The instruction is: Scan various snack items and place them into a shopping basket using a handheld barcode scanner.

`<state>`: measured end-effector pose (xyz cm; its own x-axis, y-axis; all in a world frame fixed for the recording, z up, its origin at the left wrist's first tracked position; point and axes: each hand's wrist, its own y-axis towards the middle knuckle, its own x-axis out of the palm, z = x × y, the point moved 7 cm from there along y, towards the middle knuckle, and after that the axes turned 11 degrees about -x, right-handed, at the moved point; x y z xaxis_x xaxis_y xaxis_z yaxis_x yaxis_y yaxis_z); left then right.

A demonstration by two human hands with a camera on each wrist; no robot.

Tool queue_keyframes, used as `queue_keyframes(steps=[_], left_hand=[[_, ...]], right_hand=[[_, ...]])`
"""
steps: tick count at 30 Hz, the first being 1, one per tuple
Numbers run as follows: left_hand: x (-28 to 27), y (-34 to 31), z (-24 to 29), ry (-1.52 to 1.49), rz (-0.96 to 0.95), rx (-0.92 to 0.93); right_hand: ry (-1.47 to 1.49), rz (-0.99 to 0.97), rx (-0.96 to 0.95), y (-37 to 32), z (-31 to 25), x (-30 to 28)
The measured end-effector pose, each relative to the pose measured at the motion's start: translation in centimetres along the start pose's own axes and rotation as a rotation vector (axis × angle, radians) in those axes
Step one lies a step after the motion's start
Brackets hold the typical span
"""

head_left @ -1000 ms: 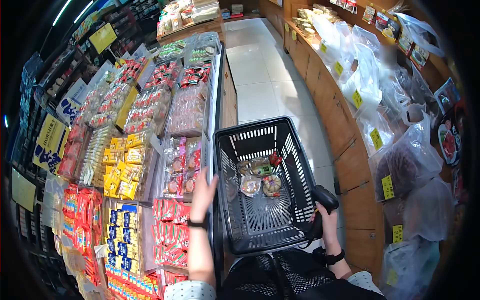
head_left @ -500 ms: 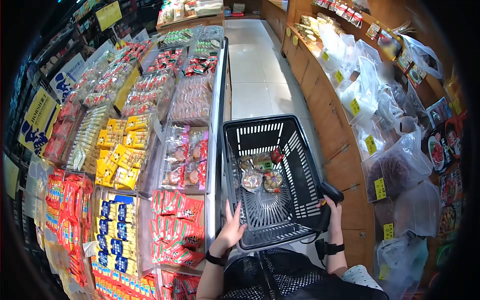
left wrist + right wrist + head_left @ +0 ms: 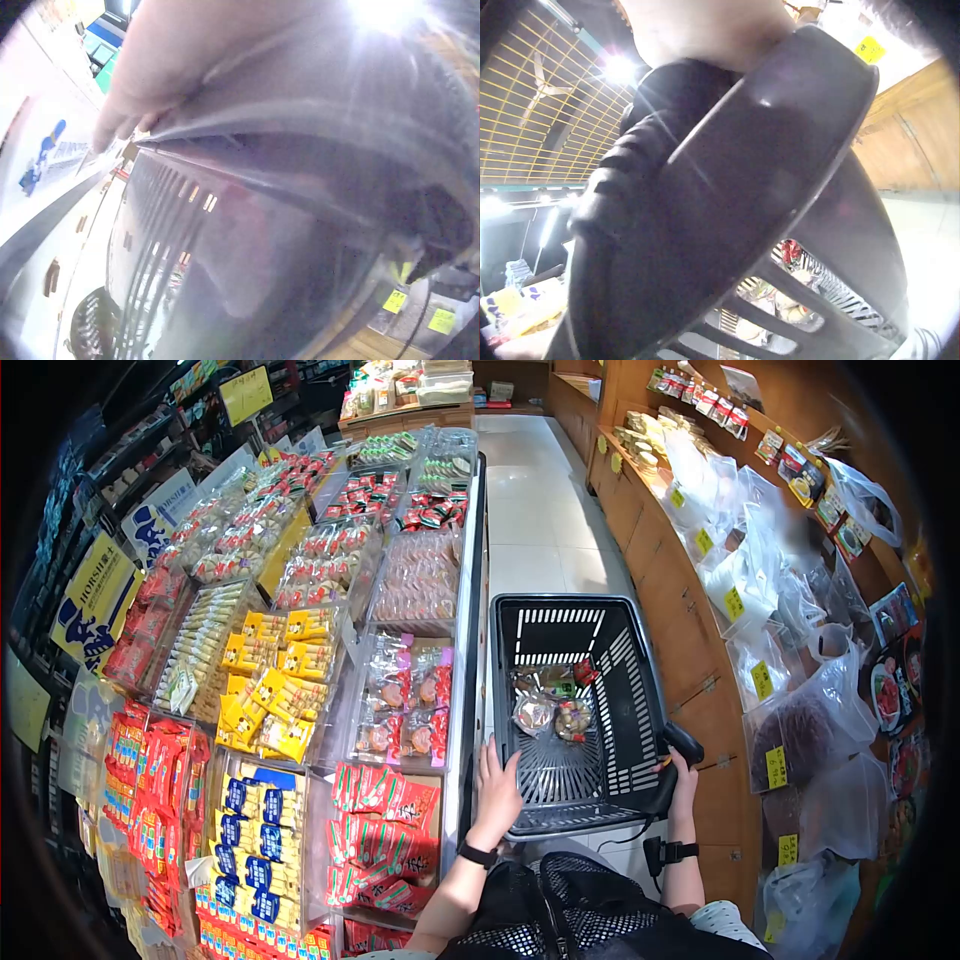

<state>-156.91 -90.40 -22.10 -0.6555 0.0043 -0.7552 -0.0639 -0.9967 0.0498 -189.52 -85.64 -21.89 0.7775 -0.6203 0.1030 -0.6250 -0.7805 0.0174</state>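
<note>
A black slotted basket (image 3: 622,660) stands in front of the person, with several clear-wrapped food packs (image 3: 573,718) on its bottom. The left hand (image 3: 496,790) rests on the basket's near left rim, its fingers straight and spread; in the left wrist view that hand (image 3: 187,60) lies along the dark rim (image 3: 300,127). At the basket's right side the right hand (image 3: 683,780) curls round the black handle (image 3: 682,744). Close up in the right wrist view, part of the right hand (image 3: 712,30) shows above the dark handle (image 3: 607,180); its fingers are hidden there.
Stepped bins of wrapped snacks (image 3: 385,840) line the left, edged by a metal-trimmed counter (image 3: 468,610). On the right runs a curved wooden cabinet (image 3: 665,600) with plastic-bagged goods (image 3: 740,575) on top. A tiled aisle (image 3: 550,510) stretches ahead between them.
The left hand has moved from above the snack bins down to the basket's left rim. The basket and right hand have shifted right in the view.
</note>
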Motion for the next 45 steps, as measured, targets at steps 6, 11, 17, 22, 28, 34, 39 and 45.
queue_keyframes(steps=[6, 11, 17, 22, 28, 34, 39, 45], left_hand=[[1.1, 9.9, -0.3, 0.029, 0.131, -0.058], [2.3, 21.2, -1.0, 0.035, 0.207, -0.012], [4.4, 35.9, 0.4, 0.091, 0.195, 0.01], [4.8, 43.9, 1.6, 0.004, 0.185, 0.01], [4.5, 46.4, 4.2, 0.114, 0.029, -0.095], [0.2, 48.3, 11.6, 0.046, 0.056, -0.13], [2.0, 54.7, 18.2, -0.029, -0.175, 0.097], [17.8, 64.3, 8.6, -0.028, -0.185, -0.358]], right_hand=[[0.066, -0.013, -0.005, 8.6, 1.2, 5.2], [-0.002, -0.088, -0.049, 18.8, 2.5, 11.4], [-0.002, -0.17, -0.008, 32.7, 4.0, 18.3], [0.149, -0.152, 0.029, 39.6, 4.5, 21.3], [0.125, -0.097, 0.069, 41.5, 4.1, 22.1], [0.109, -0.098, 0.159, 42.9, 4.1, 22.6], [0.078, -0.086, 0.145, 42.9, 3.7, 22.8], [0.092, -0.099, 0.137, 44.0, 4.0, 22.5]])
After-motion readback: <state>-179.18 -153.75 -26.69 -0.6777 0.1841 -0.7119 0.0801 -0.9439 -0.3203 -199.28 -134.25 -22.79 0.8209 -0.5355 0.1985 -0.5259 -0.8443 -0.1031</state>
